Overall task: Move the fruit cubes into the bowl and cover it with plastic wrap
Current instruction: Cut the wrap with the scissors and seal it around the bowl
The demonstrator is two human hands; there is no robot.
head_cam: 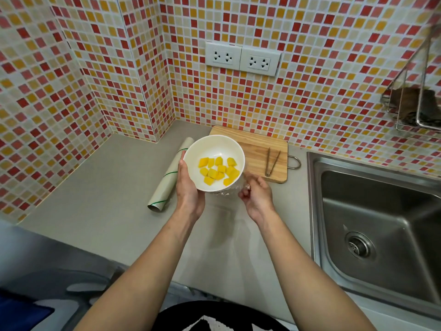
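The grey surface [100,187] is running in front of you along a mosaic-tiled wall [310,80], with a steel sink [372,218] sunk into it on your right. A wooden cutting board [260,149] is lying at the back of the surface, close to the wall, and small metal tongs [272,162] are resting on its right part. A roll of wrap [167,173] is lying on the surface to the left of the bowl, its far end close to the bowl's rim.

You are holding the white bowl [210,149] up over the surface, tilted so its opening is facing you. Your left hand [189,187] is cupping it from the left and underneath, thumb lying along the rim. The yellow fruit cubes [218,170] are sitting inside the bowl, gathered toward its lower right side.

Your right hand [256,192] is sitting just beside the bowl's lower right edge, fingers curled and pinching the crinkled plastic wrap [226,191] that is bunching under the bowl. Whether a film is already stretching over the bowl's opening is too hard to tell.

Two white wall sockets [242,58] are sitting above the board, and a wire rack [417,103] is hanging at the far right.
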